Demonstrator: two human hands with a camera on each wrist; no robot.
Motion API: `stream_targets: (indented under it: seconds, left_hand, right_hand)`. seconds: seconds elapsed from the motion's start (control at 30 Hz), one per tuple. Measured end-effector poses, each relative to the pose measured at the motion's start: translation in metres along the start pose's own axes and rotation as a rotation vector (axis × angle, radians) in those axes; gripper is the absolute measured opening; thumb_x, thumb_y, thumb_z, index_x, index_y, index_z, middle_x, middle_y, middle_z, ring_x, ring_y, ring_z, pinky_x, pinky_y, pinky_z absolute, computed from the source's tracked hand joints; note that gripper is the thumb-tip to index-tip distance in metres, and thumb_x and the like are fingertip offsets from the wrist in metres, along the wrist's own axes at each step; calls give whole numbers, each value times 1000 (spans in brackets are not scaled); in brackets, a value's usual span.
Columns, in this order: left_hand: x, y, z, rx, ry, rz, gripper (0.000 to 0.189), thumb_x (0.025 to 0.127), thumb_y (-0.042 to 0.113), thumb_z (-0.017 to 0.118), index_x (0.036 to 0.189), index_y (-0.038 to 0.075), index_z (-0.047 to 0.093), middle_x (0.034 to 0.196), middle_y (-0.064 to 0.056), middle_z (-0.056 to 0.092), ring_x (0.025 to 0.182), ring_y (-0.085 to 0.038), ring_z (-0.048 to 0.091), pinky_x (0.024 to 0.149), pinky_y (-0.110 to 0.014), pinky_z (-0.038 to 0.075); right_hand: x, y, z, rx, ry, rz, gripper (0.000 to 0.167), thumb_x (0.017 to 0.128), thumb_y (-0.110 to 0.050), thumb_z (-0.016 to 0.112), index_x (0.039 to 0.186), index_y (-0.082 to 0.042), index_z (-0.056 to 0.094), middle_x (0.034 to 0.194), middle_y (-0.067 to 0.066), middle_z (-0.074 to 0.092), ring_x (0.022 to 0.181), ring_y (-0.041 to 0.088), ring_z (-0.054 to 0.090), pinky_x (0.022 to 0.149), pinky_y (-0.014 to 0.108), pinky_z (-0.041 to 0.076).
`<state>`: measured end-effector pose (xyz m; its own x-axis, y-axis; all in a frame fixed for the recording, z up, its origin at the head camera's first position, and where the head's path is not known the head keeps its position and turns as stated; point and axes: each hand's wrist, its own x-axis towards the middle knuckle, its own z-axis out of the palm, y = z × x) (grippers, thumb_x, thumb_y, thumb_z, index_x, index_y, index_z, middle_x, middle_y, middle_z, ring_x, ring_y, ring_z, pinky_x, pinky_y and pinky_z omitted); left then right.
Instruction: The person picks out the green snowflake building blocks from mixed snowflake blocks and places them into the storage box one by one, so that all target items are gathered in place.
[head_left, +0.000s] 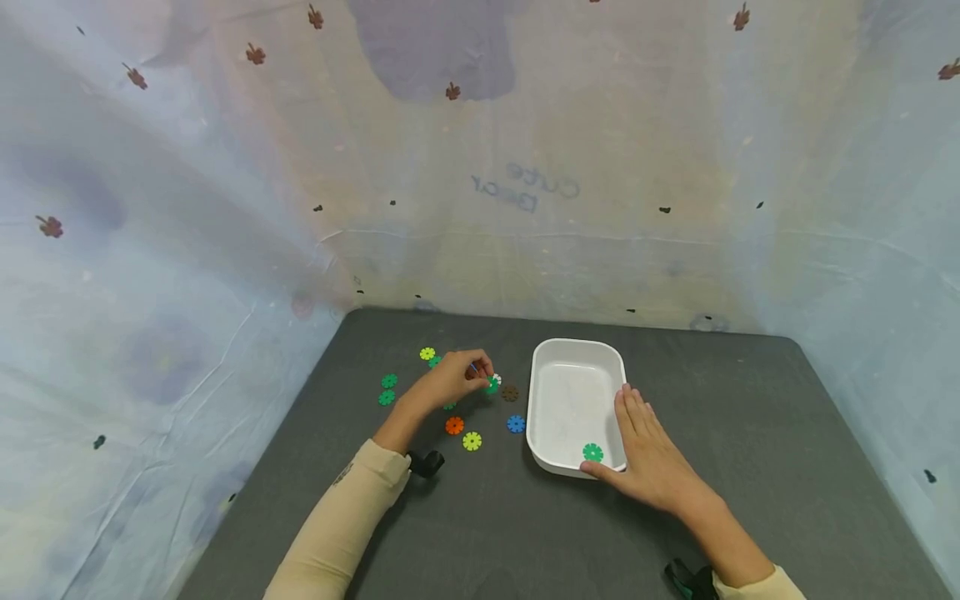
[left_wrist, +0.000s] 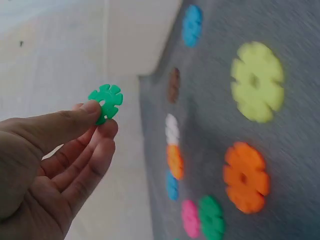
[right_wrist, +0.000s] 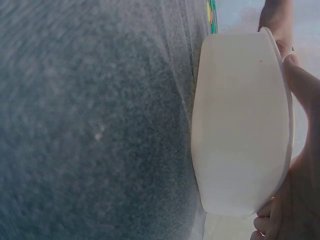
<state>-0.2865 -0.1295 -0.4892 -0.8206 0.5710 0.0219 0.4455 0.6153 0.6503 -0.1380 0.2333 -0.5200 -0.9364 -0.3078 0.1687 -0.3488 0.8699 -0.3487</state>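
My left hand pinches a green flower-shaped disc between thumb and fingertips, lifted above the table left of the white tray. Straight fingers of my right hand rest along the tray's right rim, its thumb at the near edge. Another green flower-shaped disc lies inside the tray at its near end. Around my left hand lie a brown disc, a blue disc, an orange disc and a yellow disc. A white disc is partly hidden in the head view.
Green discs and a yellow disc lie farther left on the dark grey table. The left wrist view also shows a pink disc. A patterned sheet hangs behind the table and along its sides.
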Motion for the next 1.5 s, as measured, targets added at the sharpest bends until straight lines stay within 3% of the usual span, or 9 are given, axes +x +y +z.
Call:
stream_targets:
  seconds: [0.3,0.63,0.97,1.17,1.5]
  left_hand:
    - [14,35,4,-92,-53,85,12,103,12,75,114,15,70,106,2,72,98,-11,69,86,-29,59]
    - [31,67,26,-99,-115,132,11,103,13,75,114,15,72,105,4,72,92,-8,69,83,-24,59]
    - [53,82,51,-93,-177,177,9,101,13,78,109,16,75,104,5,72,92,-4,69,81,-20,58]
    - [67,86,69,-94,-208,171,8,99,10,79,105,14,77,101,3,75,87,-2,67,74,-19,57]
    - [86,88,94,-43,-253,218,9,98,2,77,102,9,75,93,1,74,79,0,64,70,-15,55]
  right_hand:
    - [-1,0,0,5,-5,4,129,89,-75,73,167,11,15,175,32,13,161,50,17,128,63,22]
    - [-1,0,2,13,-41,33,130,89,-76,72,166,11,15,176,30,8,163,47,12,130,62,17]
    - [0,-1,2,9,-35,23,129,89,-77,71,166,12,17,176,30,9,162,48,13,130,61,17]
    - [1,1,4,19,-20,4,128,90,-74,73,165,13,17,175,32,10,163,48,12,130,61,17]
    - [0,0,1,6,1,-9,125,90,-71,74,164,14,20,174,33,13,161,50,16,130,61,19]
